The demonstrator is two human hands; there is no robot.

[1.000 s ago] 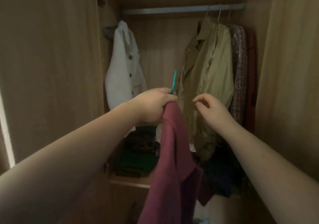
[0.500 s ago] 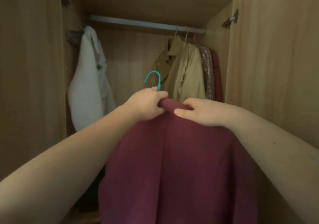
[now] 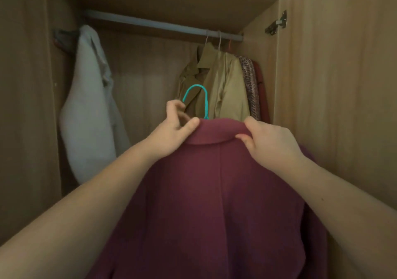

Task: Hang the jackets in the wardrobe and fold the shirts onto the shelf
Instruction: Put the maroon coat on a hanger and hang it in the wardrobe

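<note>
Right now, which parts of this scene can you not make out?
Head view:
Hanger: only the hook shows; the jacket covers the rest.
Jacket hem: cut off by the bottom edge.
Wardrobe, lower part: hidden behind the jacket.
Red garment at far right: mostly hidden behind the patterned one.

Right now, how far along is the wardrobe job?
Done: an olive-tan jacket and others hang on the grey metal rail. In hand: the left hand and right hand hold the maroon jacket by its collar; its teal plastic hanger is below the rail. Left: hooking it on; no folded shirts visible.
</note>
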